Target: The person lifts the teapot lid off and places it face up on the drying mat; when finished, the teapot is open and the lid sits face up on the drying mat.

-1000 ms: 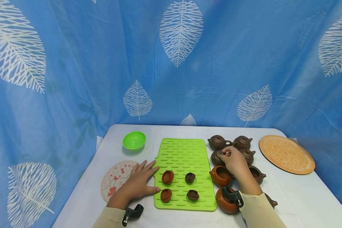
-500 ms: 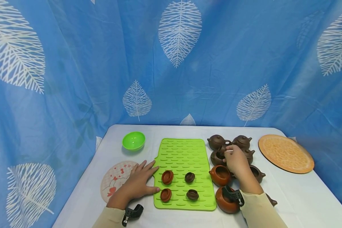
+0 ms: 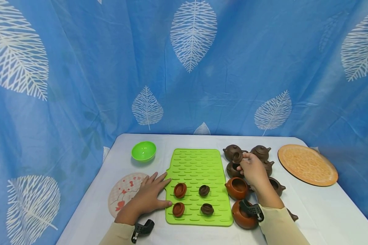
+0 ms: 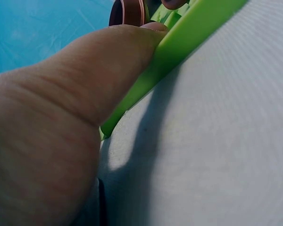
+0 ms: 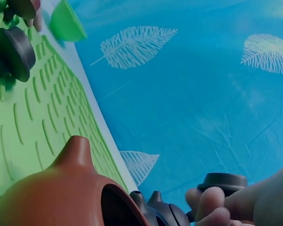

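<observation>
In my right hand I pinch a dark brown teapot lid, its underside turned up. The lid hangs just above an uncovered dark brown teapot. The right wrist view shows the same lid between my fingertips. My left hand lies spread out, its fingers and thumb touching the left edge of the green mat. On that mat rest two reddish lids, a far one and a near one, and two dark lids, a far one and a near one.
Two uncovered reddish teapots, a far one and a near one, stand beside the mat. Several dark teapots, some lidded like the far one, stand behind. A green bowl, a patterned round mat and an orange round board flank them.
My right hand has lifted the dark lid off its teapot and turned it over, moving it slightly away from me. The teapot's opening has come into view. My left hand stays put.
</observation>
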### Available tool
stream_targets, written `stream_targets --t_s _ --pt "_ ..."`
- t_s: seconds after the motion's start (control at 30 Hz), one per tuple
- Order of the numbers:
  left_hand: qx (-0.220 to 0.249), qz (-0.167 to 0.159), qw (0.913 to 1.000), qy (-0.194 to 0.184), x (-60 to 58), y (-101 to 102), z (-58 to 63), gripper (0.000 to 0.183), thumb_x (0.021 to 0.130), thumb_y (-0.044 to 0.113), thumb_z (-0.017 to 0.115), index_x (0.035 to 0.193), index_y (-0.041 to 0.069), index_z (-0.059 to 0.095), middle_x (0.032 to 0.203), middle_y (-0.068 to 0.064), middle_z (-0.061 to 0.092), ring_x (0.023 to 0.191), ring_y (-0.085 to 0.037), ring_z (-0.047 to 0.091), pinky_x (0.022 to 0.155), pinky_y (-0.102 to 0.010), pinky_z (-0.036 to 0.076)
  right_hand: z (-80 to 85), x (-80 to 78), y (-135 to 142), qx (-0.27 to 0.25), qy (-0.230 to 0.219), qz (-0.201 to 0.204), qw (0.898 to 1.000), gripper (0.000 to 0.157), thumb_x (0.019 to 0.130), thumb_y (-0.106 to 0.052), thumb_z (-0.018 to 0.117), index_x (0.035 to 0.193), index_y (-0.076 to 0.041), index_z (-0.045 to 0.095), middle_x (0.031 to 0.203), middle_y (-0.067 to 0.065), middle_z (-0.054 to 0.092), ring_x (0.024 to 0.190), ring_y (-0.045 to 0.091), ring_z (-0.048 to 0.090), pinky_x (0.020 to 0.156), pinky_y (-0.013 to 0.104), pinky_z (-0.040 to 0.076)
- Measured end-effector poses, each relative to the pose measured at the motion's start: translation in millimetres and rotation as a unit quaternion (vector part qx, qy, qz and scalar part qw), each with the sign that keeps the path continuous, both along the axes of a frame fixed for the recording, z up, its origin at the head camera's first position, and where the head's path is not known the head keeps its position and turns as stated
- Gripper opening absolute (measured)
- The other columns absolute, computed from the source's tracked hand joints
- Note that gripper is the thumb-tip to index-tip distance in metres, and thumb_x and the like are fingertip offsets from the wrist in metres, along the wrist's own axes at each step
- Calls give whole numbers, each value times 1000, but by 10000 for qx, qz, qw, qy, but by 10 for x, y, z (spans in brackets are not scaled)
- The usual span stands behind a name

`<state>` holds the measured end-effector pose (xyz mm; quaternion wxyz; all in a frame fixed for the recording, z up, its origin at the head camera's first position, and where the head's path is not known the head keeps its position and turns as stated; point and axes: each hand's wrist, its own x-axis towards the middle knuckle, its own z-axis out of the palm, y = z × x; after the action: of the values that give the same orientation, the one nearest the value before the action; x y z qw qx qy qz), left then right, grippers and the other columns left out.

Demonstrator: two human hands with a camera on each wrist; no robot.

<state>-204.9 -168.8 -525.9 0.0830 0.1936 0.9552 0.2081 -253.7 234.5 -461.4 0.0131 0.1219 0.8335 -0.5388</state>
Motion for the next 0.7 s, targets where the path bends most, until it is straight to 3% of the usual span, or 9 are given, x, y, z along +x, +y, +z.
stream_targets --t_s 0.37,0.57,0.7 --pt "-10 -7 10000 -11 -5 -12 -14 92 83 70 75 159 26 47 173 2 28 161 -40 15 127 -68 8 -15 -10 -18 -1084 265 148 9936 40 111 -32 53 141 -5 49 107 15 73 75 12 60 69 27 56" --pt "-14 -14 10000 -57 -6 -6 3 92 83 69 75 160 26 46 174 2 27 162 -39 14 127 -68 8 -12 18 -94 -1927 349 310 9802 35 111 -25 54 138 -4 47 104 3 74 73 8 59 66 23 56" --pt "-8 0 9999 -108 3 -7 22 92 84 68 75 160 26 46 174 2 27 162 -39 13 127 -68 7 -9 25 -174 -2177 301 511 9742 36 110 -23 56 139 -2 47 103 1 73 73 8 58 65 21 53"
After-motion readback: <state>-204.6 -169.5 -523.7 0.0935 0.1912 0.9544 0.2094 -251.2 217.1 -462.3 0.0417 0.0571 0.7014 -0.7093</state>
